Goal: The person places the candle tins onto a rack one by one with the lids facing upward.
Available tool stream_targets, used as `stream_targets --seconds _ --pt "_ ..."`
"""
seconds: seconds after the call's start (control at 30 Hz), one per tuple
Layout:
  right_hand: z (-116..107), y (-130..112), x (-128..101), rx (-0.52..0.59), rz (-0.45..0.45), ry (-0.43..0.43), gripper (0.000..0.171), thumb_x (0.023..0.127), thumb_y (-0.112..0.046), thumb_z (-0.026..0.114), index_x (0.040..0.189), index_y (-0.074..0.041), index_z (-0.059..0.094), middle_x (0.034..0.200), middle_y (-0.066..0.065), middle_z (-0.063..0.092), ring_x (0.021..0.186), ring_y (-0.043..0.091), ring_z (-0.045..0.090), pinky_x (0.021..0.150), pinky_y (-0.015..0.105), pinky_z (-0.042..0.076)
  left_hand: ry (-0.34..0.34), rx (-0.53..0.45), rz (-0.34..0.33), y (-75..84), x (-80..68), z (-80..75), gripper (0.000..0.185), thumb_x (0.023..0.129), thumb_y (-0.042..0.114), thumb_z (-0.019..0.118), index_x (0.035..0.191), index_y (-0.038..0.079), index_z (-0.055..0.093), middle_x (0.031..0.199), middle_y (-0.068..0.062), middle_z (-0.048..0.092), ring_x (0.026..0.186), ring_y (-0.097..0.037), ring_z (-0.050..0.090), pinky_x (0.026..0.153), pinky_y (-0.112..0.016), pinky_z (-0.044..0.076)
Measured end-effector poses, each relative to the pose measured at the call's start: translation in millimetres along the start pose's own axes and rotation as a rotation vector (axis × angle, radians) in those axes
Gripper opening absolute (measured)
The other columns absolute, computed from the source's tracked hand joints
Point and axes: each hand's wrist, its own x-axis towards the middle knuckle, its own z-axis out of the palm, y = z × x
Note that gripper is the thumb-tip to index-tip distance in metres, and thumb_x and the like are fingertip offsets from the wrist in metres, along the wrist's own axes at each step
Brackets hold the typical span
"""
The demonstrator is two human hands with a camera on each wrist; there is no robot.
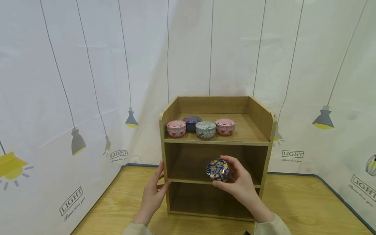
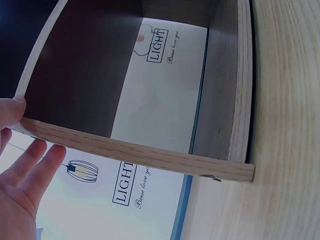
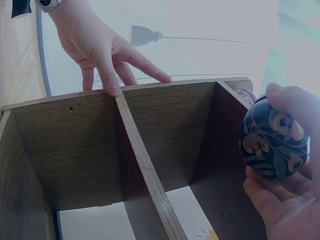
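Note:
My right hand (image 1: pixel 239 184) grips a small round tin (image 1: pixel 217 170) with a dark blue, flowered lid between thumb and fingers. The tin is in front of the middle compartment of a wooden shelf unit (image 1: pixel 215 142), its lid facing me. In the right wrist view the same tin (image 3: pixel 275 139) shows orange and blue flowers. My left hand (image 1: pixel 154 192) rests on the unit's left side, fingers extended along the outer panel. Its thumb (image 3: pixel 114 90) touches the front edge where the middle board meets that panel.
On the top board stand two pink tins (image 1: pixel 176 128) (image 1: pixel 225 127), a dark purple tin (image 1: pixel 192 123) and a pale green leaf-patterned tin (image 1: pixel 205 130). The unit stands on a wood-grain table (image 1: pixel 296 202). White walls (image 1: pixel 188 49) printed with lamps surround it.

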Motion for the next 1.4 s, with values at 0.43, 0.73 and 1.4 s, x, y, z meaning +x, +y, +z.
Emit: stream_targets --seconds 0.43,0.73,1.4 --pt "-8 -6 3 -0.020 -0.031 0.025 0.071 0.070 0.001 0.085 0.132 -0.005 0.051 0.127 0.013 0.056 0.106 0.009 0.058 0.082 0.019 0.054 0.011 0.006 -0.001 -3.6 -1.7 1.5 0.072 0.078 -0.015 0.071 0.142 -0.006 0.041 0.131 -0.025 0.055 0.100 -0.040 0.063 0.064 -0.028 0.059" --pt "-14 -10 4 -0.027 -0.041 0.037 0.070 0.071 0.003 0.084 0.133 -0.004 0.050 0.127 0.014 0.056 0.105 0.008 0.058 0.082 0.019 0.053 0.005 -0.005 -0.023 -39.6 -11.6 8.0 0.077 0.081 -0.008 0.072 0.149 0.007 0.039 0.137 -0.017 0.053 0.103 -0.037 0.063 0.065 -0.033 0.060" --pt "-26 -16 10 -0.042 -0.060 0.076 0.071 0.070 0.008 0.083 0.132 -0.001 0.050 0.124 0.015 0.056 0.104 0.008 0.058 0.084 0.017 0.052 -0.009 0.012 -0.045 -1.2 -2.4 1.0 0.071 0.080 -0.014 0.070 0.143 -0.005 0.038 0.136 -0.026 0.050 0.101 -0.043 0.062 0.064 -0.037 0.060"
